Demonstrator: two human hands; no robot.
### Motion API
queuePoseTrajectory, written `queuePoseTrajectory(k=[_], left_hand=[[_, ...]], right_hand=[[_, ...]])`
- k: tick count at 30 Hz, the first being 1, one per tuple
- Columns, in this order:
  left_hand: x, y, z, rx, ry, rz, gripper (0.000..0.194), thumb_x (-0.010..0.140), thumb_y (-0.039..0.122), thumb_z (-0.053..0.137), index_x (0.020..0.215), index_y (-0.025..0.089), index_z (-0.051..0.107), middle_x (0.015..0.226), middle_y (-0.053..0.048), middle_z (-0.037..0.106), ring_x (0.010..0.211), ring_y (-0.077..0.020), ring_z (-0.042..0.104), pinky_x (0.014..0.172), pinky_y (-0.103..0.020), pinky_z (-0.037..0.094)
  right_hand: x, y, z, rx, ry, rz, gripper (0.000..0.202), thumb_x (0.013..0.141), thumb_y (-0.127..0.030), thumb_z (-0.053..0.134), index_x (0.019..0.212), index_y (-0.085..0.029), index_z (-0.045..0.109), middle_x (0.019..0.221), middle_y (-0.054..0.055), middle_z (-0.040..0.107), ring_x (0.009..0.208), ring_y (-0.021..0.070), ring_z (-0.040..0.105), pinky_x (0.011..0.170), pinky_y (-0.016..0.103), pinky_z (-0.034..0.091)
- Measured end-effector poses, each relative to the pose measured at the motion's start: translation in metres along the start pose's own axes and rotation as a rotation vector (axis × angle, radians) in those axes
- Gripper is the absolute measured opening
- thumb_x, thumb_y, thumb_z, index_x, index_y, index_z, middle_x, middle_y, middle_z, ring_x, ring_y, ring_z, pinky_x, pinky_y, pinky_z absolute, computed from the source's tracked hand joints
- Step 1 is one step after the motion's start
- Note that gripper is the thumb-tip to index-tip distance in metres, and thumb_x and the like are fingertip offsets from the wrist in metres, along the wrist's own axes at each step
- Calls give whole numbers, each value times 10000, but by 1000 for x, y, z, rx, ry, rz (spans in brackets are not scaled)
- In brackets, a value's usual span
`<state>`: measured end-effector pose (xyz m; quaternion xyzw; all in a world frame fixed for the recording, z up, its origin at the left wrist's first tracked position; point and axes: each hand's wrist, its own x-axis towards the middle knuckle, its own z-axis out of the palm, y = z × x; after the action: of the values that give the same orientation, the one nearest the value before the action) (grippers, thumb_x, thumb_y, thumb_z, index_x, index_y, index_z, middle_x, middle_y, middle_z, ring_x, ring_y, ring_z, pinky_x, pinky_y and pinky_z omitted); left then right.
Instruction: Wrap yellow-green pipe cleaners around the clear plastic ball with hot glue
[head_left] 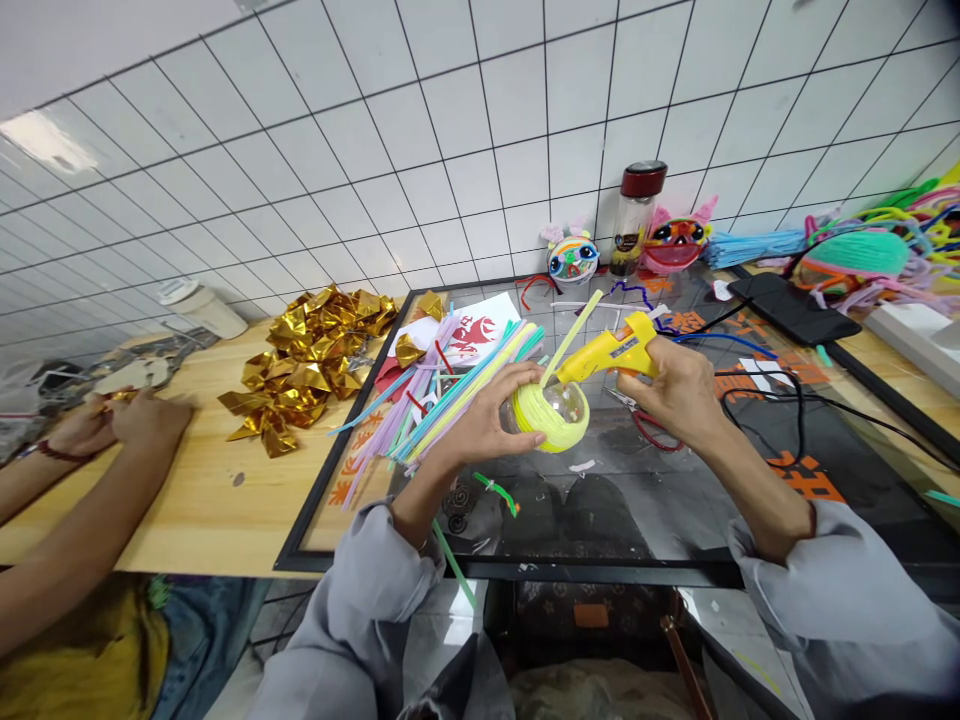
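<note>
My left hand [496, 418] is wrapped round a clear ball [553, 415] partly covered with yellow pipe cleaner. A loose end of the yellow pipe cleaner [571, 338] sticks up from the ball. In my right hand [675, 385] is a yellow glue gun [611, 352], its nozzle pointing down at the top of the ball, close to where the loose end leaves it. I cannot tell if the nozzle touches. Scissors with red handles [654, 428] lie under my right hand, partly hidden. A bundle of coloured pipe cleaners [457, 392] lies beyond my left hand.
Two decorated balls [571, 258] and a lidded glass bottle [631, 220] stand by the wall. A black phone [793, 308], cables and a power strip [919, 345] lie right. At left are gold foil pieces [307, 350] and another person's hands [124, 420].
</note>
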<state>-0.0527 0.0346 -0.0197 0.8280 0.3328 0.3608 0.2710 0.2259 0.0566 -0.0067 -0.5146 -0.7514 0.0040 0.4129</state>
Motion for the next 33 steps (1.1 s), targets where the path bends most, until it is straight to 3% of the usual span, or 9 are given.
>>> queuePoseTrajectory(k=[14, 27, 33], left_hand=[[1, 2, 0, -17, -2, -12, 691, 758, 436, 807, 1348, 171, 564, 1452, -188, 557, 1419, -349, 502, 1224, -550, 374], [0, -2, 0, 5, -2, 14, 684, 775, 426, 804, 1357, 168, 553, 1472, -198, 542, 1421, -358, 501, 1222, -577, 369], [0, -2, 1, -3, 1, 24, 691, 772, 435, 802, 1356, 164, 551, 1458, -198, 550, 1424, -353, 499, 1227, -574, 368]], right_hand=[[3, 1, -7, 26, -91, 24, 220, 722, -422, 536, 664, -254, 406, 586, 10, 508, 538, 170, 455, 554, 304, 291], [2, -4, -1, 0, -11, 51, 213, 739, -418, 515, 672, -248, 405, 595, 10, 509, 543, 159, 437, 563, 300, 277], [1, -2, -3, 22, -46, 32, 197, 728, -396, 536, 672, -248, 418, 595, 9, 522, 550, 164, 451, 561, 300, 290]])
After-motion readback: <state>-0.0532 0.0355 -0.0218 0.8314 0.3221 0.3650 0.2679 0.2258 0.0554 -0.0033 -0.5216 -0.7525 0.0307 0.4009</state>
